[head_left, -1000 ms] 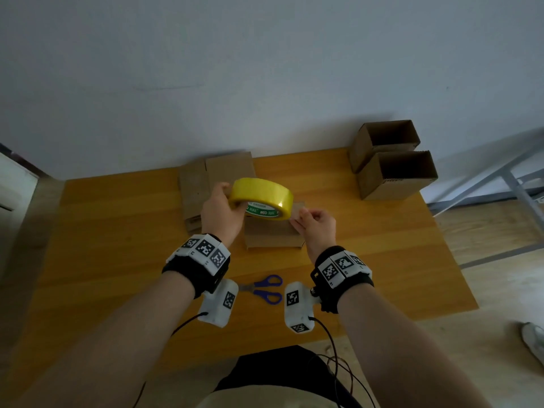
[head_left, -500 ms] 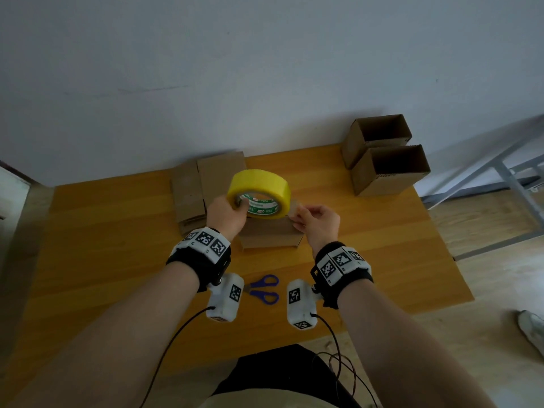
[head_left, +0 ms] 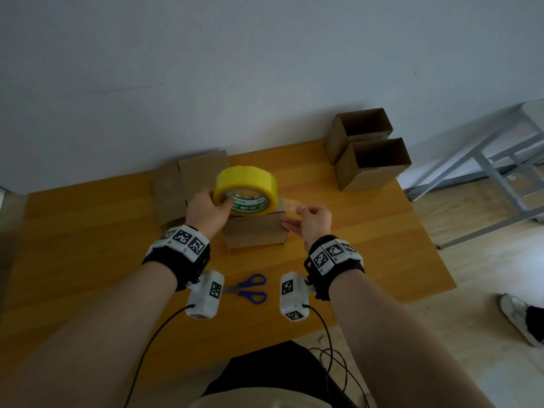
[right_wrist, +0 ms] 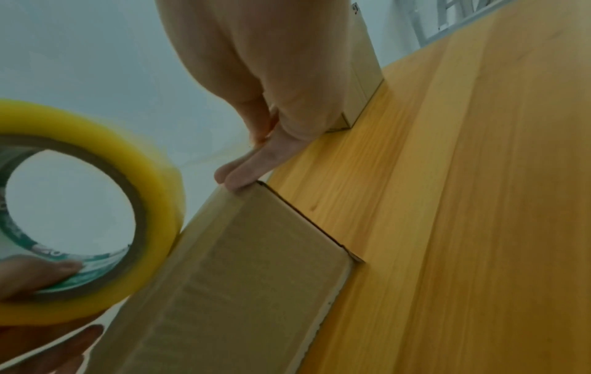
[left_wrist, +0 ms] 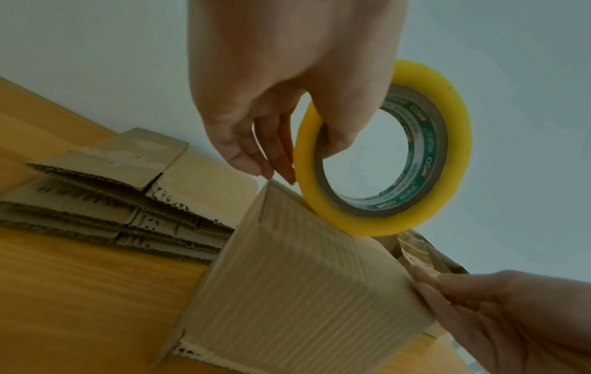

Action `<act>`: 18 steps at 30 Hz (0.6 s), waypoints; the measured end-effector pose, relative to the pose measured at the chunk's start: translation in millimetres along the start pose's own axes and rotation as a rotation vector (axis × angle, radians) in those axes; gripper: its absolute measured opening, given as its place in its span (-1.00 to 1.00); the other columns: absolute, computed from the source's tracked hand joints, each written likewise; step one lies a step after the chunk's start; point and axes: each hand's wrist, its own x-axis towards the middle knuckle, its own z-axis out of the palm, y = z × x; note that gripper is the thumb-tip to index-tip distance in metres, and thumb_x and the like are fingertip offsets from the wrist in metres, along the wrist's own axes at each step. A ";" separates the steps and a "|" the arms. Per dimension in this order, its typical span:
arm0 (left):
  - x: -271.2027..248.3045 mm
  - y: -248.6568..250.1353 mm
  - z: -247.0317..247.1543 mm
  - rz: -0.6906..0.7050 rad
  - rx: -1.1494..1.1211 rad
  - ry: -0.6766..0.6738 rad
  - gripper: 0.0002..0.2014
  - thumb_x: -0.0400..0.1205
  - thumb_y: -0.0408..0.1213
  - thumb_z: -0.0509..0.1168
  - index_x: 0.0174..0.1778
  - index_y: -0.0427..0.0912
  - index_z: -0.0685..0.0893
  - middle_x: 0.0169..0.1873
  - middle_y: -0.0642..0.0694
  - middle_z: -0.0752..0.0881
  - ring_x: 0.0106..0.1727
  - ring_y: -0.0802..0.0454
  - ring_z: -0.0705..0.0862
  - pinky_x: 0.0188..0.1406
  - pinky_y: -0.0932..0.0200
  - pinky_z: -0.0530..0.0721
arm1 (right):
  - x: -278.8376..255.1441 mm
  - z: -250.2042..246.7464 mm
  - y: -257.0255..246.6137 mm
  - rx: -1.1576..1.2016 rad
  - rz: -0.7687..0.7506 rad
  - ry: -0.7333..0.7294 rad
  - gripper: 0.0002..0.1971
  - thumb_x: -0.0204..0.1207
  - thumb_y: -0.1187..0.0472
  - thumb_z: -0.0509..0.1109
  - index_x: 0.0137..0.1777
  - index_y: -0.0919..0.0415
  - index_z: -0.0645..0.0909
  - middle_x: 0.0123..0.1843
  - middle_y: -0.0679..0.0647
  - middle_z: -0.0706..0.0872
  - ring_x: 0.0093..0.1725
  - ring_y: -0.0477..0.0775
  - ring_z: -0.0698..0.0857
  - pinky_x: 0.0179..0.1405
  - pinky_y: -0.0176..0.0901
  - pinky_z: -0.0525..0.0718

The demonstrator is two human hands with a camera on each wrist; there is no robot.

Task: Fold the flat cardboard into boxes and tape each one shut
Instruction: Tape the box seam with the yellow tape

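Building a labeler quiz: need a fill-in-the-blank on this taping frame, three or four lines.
1. The left hand holds the ____ tape roll.
2. The right hand pinches the tape's free ____.
3. The scissors have ____ handles.
4. ____ open boxes stand at the table's far right corner.

Missing: yellow; end; blue; Two

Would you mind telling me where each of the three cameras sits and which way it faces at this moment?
Head: worn on the head, looking forward and down at the table; both forearms, left hand and right hand show.
Left wrist: under the left wrist, looking along the fingers at the tape roll in their grip and the box; the right hand enters low right.
Right wrist: under the right wrist, looking along its fingers on the box's edge; left fingertips show low left.
All three share roll and box.
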 end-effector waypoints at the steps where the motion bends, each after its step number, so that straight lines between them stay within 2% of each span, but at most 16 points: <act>1: 0.0 0.3 -1.2 0.005 0.005 0.002 -0.65 0.62 -0.20 0.30 -0.48 -0.13 0.42 -0.53 -0.03 0.50 -0.47 0.08 0.49 -0.54 0.24 0.32 | 1.0 0.1 0.1 -0.018 0.002 -0.004 -0.82 0.67 0.36 0.22 0.24 0.32 0.42 -0.07 0.21 0.63 -0.33 0.14 0.79 -0.46 -0.16 0.76; 3: 0.3 0.3 -3.8 0.017 0.006 -0.013 -0.66 0.61 -0.23 0.32 -0.49 -0.15 0.46 -0.53 -0.04 0.53 -0.47 0.08 0.50 -0.53 0.24 0.35 | 2.9 1.2 1.1 -0.047 0.012 0.002 -0.82 0.65 0.39 0.25 0.22 0.35 0.46 -0.11 0.21 0.65 -0.36 0.11 0.77 -0.47 -0.18 0.75; 5: 0.9 1.1 -6.1 0.041 -0.007 -0.043 -0.80 0.59 -0.24 0.34 -0.30 -0.27 0.62 -0.38 -0.13 0.66 -0.37 0.01 0.59 -0.41 0.19 0.55 | 4.8 1.6 2.7 -0.072 0.023 0.016 -0.85 0.64 0.41 0.26 0.17 0.37 0.50 -0.15 0.20 0.65 -0.40 0.08 0.75 -0.49 -0.20 0.75; 7: 2.9 0.0 -7.5 0.045 -0.024 -0.062 -0.85 0.57 -0.23 0.36 -0.12 -0.25 0.68 -0.23 -0.16 0.72 -0.24 -0.07 0.69 -0.21 0.04 0.69 | 7.0 1.2 4.7 -0.095 0.027 0.024 -0.91 0.63 0.42 0.27 0.09 0.35 0.51 -0.16 0.19 0.65 -0.41 0.06 0.73 -0.48 -0.21 0.74; 10: 5.0 -0.2 -8.4 0.045 -0.028 -0.079 -0.88 0.54 -0.21 0.40 -0.10 -0.16 0.65 -0.20 -0.11 0.72 -0.17 -0.07 0.72 -0.12 -0.04 0.75 | 11.3 0.6 7.1 -0.134 0.026 0.044 -0.97 0.63 0.40 0.28 -0.01 0.29 0.52 -0.15 0.16 0.67 -0.37 0.04 0.72 -0.43 -0.19 0.72; 14: 5.7 -0.4 -9.3 0.038 -0.043 -0.092 -0.87 0.51 -0.24 0.43 -0.11 -0.14 0.63 -0.18 -0.12 0.72 -0.14 -0.11 0.73 -0.08 -0.07 0.75 | 16.0 2.0 11.1 -0.284 0.002 0.047 -0.94 0.63 0.33 0.30 -0.01 0.27 0.60 -0.12 0.12 0.70 -0.30 -0.03 0.67 -0.43 -0.20 0.63; 16: 5.8 -1.5 -9.5 0.041 -0.054 -0.103 -0.87 0.51 -0.24 0.43 -0.11 -0.12 0.62 -0.16 -0.13 0.73 -0.13 -0.12 0.73 -0.05 -0.09 0.74 | 17.0 4.3 13.5 -0.361 -0.011 0.048 -0.92 0.61 0.28 0.34 -0.11 0.22 0.65 -0.12 0.13 0.73 -0.21 0.03 0.69 -0.29 -0.10 0.68; 18: 5.9 -2.0 -9.2 0.043 -0.060 -0.115 -0.85 0.50 -0.25 0.43 -0.09 -0.14 0.62 -0.14 -0.15 0.73 -0.12 -0.12 0.73 -0.04 -0.09 0.74 | 18.5 6.8 15.1 -0.409 -0.013 0.061 -0.84 0.57 0.24 0.40 -0.25 0.13 0.65 -0.07 0.17 0.76 -0.05 0.14 0.71 -0.01 0.03 0.73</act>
